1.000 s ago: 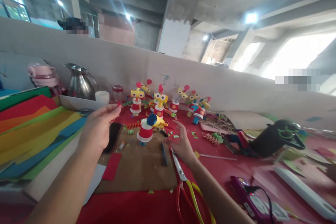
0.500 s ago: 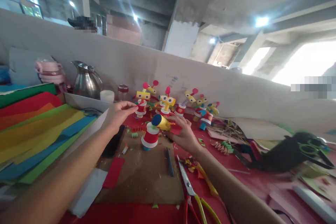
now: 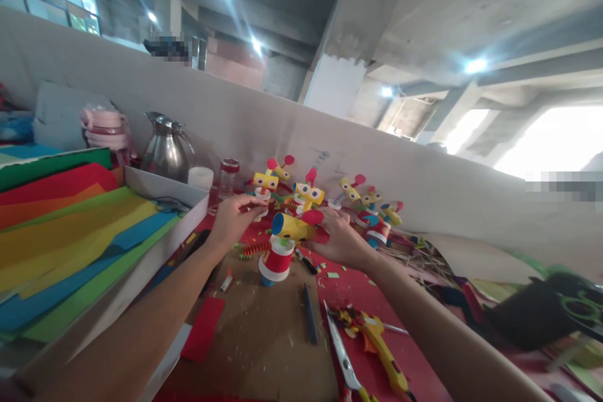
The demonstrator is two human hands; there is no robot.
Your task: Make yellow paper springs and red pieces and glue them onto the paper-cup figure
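Observation:
A paper-cup figure (image 3: 277,262) with a red band and white rims stands on the brown board (image 3: 254,339). Its head is a yellow paper tube (image 3: 293,226) with a blue end, lying crosswise on top. My right hand (image 3: 342,240) grips the tube's right end, beside two red paper discs (image 3: 313,218). Left of the head, my left hand (image 3: 233,223) is raised with thumb and fingertips pinched together; what lies between them is too small to tell. A red coiled paper arm (image 3: 254,251) sticks out from the figure's left side.
Several similar figures (image 3: 308,193) stand behind, along the white wall. Scissors (image 3: 340,348) and a yellow hot glue gun (image 3: 381,345) lie at front right. Left is a box of coloured sheets (image 3: 75,226), with a steel jug (image 3: 167,147) and glass jar (image 3: 229,177) beyond.
The view has shifted slightly, and the yellow tube has turned more sideways. Red discs now show at its right end by my right hand. The red piece at my left fingertips no longer shows.

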